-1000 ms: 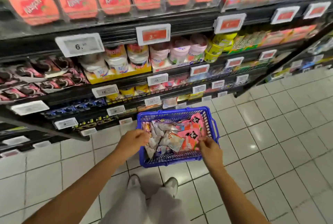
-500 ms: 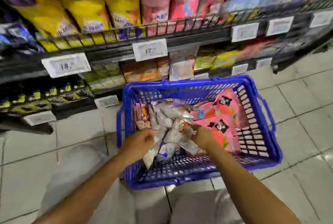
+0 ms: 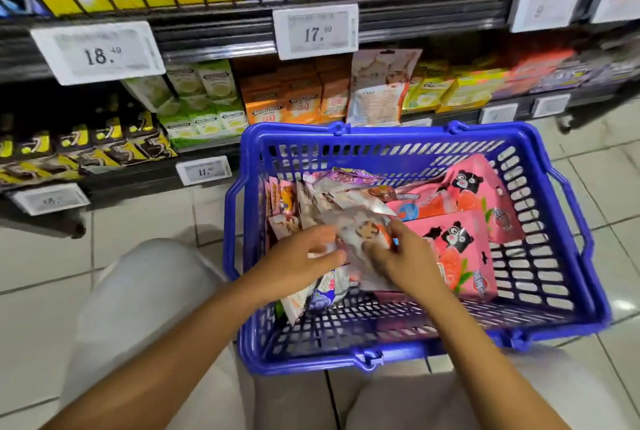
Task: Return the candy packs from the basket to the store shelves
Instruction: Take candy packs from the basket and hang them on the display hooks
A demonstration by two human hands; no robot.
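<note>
Glossy foil and film make up the candy packs (image 3: 349, 208) heaped in the blue plastic basket (image 3: 408, 149) on the tiled floor below the shelves (image 3: 221, 45): likely light, limp, crinkly, slippery. Left hand (image 3: 298, 263) and right hand (image 3: 405, 256) curl their fingers onto one silvery pack (image 3: 363, 232); motion blur hides the exact pinch. A sealed edge looks the surest hold. Two flat pink pouches (image 3: 460, 249) lie beside.

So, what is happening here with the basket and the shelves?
A person crouches before the candy shelves with a blue basket on the floor. Both hands are inside it: the left hand and the right hand together hold a pale, silvery candy pack from the pile on the left side. Two pink packs lie on the right. Nothing has gone to a shelf yet.
</note>
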